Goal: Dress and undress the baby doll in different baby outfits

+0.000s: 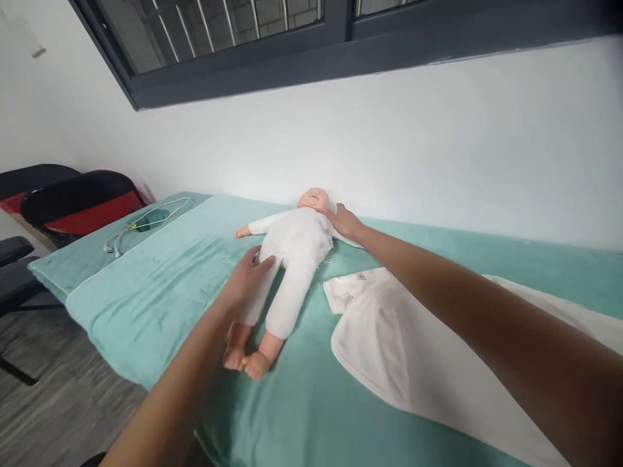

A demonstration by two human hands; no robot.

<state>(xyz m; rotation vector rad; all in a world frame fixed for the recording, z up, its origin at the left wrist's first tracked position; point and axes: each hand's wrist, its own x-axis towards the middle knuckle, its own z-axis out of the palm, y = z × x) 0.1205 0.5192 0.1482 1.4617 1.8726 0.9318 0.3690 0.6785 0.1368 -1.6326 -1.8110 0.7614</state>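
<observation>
A baby doll [296,237] with a white cloth body lies on its back, its head toward the wall and its bare feet toward me. My left hand [250,275] is at the doll's hip and upper thigh on the left, thumb over the top and fingers curled along the side. At the doll's shoulder, close to the neck, my right hand [346,222] takes hold with its thumb raised; its other fingers are partly hidden. The doll's arm on the left is stretched outward. Beside the doll, under my right forearm, lies a white cloth [389,344] with a small print on one corner.
A green cover [160,298] spreads over the table against the white wall [438,143]. A white cable [146,224] lies at the far left. Black and red chairs [92,204] stand beyond that end. Above is a dark-framed window [253,71].
</observation>
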